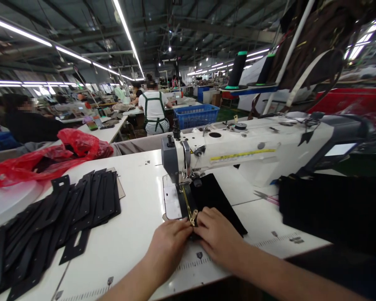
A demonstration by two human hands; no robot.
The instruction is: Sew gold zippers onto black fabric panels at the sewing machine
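Note:
A black fabric piece lies under the head of a white sewing machine. Along its left side runs a zipper with gold teeth, and the gold zipper pull sits near the front end. My left hand pinches the front end of the piece, left of the pull. Close beside it, my right hand has bent fingers closed on the same end, just right of the pull. Both sets of fingertips nearly meet. The edge between them is partly hidden.
Many black slotted strips are piled on the left of the white table. A red plastic bag lies behind them. Small scissors and a black fabric stack are at right. A person sits beyond, near a blue basket.

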